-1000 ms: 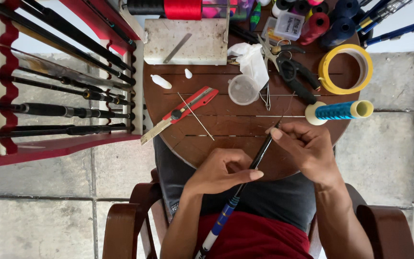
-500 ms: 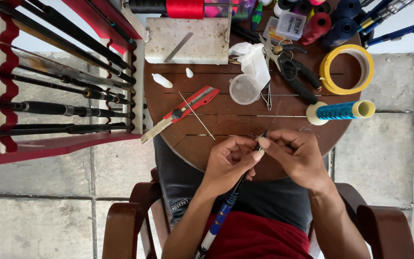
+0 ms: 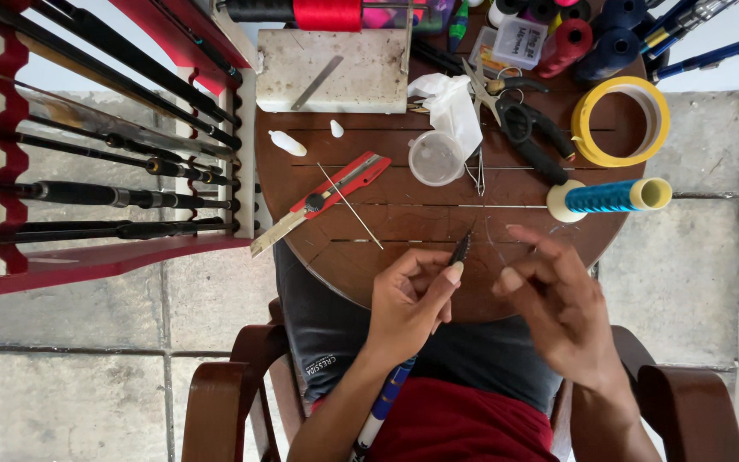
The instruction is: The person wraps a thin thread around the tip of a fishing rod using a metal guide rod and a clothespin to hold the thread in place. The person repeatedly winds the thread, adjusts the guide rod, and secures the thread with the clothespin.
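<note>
Over the slatted round wooden table [image 3: 404, 231], the left hand [image 3: 408, 299] pinches a thin dark rod tip [image 3: 460, 248] between thumb and fingers, the right hand [image 3: 558, 299] hovers just beside it with fingers loosely spread, and a clear round plastic cup [image 3: 434, 159] stands beyond, contents unclear.
</note>
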